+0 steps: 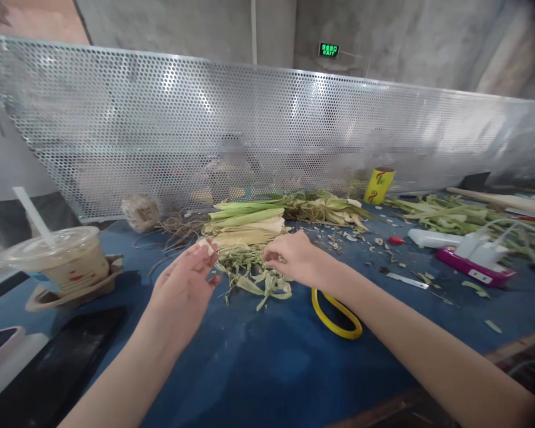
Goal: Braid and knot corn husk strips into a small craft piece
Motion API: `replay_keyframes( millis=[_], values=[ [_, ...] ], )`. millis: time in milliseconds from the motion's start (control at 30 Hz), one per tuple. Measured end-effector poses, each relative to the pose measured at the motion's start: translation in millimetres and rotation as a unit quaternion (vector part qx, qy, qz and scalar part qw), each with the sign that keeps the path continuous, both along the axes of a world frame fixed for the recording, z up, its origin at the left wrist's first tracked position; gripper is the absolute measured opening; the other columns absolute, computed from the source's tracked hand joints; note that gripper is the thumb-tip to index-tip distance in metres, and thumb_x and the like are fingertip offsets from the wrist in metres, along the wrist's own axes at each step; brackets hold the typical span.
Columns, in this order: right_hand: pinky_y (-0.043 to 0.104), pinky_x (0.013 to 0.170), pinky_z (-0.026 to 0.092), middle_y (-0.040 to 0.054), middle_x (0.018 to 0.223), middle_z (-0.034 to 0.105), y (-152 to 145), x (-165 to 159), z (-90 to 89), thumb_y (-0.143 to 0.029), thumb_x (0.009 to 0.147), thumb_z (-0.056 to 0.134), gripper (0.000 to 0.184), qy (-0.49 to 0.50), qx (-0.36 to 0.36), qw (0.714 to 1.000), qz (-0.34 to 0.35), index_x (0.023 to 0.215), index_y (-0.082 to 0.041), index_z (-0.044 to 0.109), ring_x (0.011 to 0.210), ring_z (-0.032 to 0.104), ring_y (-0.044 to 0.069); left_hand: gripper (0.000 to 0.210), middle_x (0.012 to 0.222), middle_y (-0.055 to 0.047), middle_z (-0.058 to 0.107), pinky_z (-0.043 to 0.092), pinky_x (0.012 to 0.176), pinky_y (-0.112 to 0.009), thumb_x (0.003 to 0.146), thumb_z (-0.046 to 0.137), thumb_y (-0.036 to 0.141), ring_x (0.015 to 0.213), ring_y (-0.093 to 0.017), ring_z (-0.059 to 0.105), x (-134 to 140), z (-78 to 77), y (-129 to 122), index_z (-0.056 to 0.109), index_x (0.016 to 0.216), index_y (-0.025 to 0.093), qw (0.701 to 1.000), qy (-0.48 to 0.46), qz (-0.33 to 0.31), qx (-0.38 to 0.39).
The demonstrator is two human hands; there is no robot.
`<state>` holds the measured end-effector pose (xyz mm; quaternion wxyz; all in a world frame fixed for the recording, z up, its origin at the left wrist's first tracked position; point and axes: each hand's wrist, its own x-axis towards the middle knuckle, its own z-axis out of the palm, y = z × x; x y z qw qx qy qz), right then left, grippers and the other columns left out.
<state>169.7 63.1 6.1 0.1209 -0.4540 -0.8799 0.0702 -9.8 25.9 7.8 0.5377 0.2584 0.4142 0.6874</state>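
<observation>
My left hand [185, 285] pinches a small pale piece of corn husk [208, 246] at its fingertips, palm turned inward. To the right, my right hand [298, 258] hovers over the pile of shredded husk strips [265, 282]; its fingers are curled, and whatever is between them is too small to make out. Behind both hands lies a stack of flat green and cream corn husks [247, 223]. Under my right forearm a yellow looped handle [337, 318], like that of scissors, rests on the blue tabletop [249, 362]; the rest of it is hidden.
On the left stand a lidded drink cup [66, 261] with a straw and a dark phone [57, 362]. A ball of twine [140, 213] sits behind. To the right are a yellow roll [378, 185], a blade [408, 280] and a purple power strip [475, 268]. A perforated metal screen [267, 119] closes the back.
</observation>
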Motion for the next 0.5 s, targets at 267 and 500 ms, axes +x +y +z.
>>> replay_keyframes(
  millis=[267, 500],
  values=[
    [0.046, 0.087, 0.028, 0.0123, 0.109, 0.057, -1.0, -0.8, -13.0, -0.037, 0.067, 0.068, 0.061, -0.056, -0.047, 0.994, 0.075, 0.121, -0.019, 0.048, 0.106, 0.044, 0.032, 0.012, 0.074, 0.002, 0.061, 0.044, 0.045, -0.018, 0.074, 0.055, 0.012, 0.066, -0.009, 0.057, -8.0, -5.0, 3.7, 0.064, 0.073, 0.018, 1.000, 0.005, 0.006, 0.001],
    [0.037, 0.085, 0.031, 0.0067, 0.108, 0.059, 5.8, 30.3, 2.5, -0.022, 0.081, 0.051, 0.021, -0.038, -0.095, 0.994, 0.032, 0.102, -0.020, 0.056, 0.097, 0.053, 0.023, 0.012, 0.079, 0.002, 0.061, 0.046, 0.045, -0.018, 0.071, 0.055, 0.008, 0.069, -0.010, 0.059, -9.6, -13.8, 8.8, 0.063, 0.073, 0.017, 1.000, 0.022, 0.000, -0.010]
  ],
)
